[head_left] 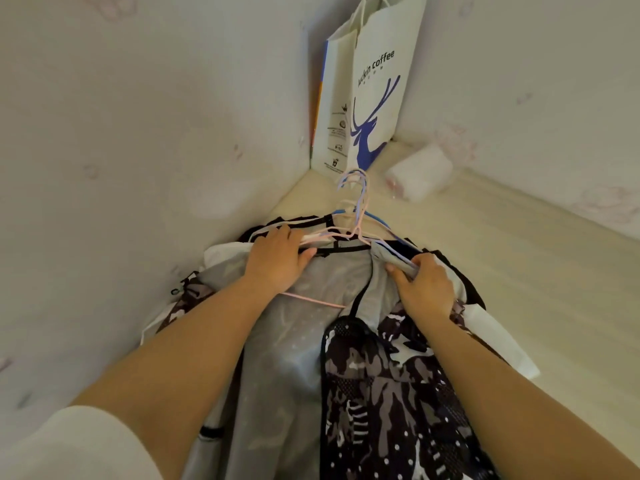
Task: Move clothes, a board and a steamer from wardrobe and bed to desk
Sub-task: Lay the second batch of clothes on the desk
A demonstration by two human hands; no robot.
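Head view looks down into a corner where two pale walls meet over a cream surface [502, 258], prob. the desk, tho that can't be confirmed from this view. A stack of clothes [287, 368] on hangers lies on it, running from the corner back toward the person. Top layer is a grey garment w/ faint pale dots, lying flat; to its right a black-white-grey camo-type patterned piece w/ mesh [391, 393] overlaps it, and white fabric sticks out from under the pile on both sides. The hangers [356, 202] are thin wire types, pink, white and blue, hooks bunched together and pointing toward the corner. Left hand [277, 258] is palm-down on the left shoulder of the stack, fingers curled over the hanger arms and the black collar edge, thumb lying along the grey fabric; it grips hangers + cloth together. Right hand [427, 287] is clenched round the right shoulder of the pile, fingers wrapped over grey fabric and a hanger arm, thumb tucked on the near side. Both forearms are bare; a white sleeve shows at lower left. In the corner itself a white paper bag [375, 98] w/ a blue deer print stands upright, just beyond the hooks, not touching them as far as can be seen. Right of the bag, near the wall, lies a small white wrapped pack [420, 173], apart from the clothes.
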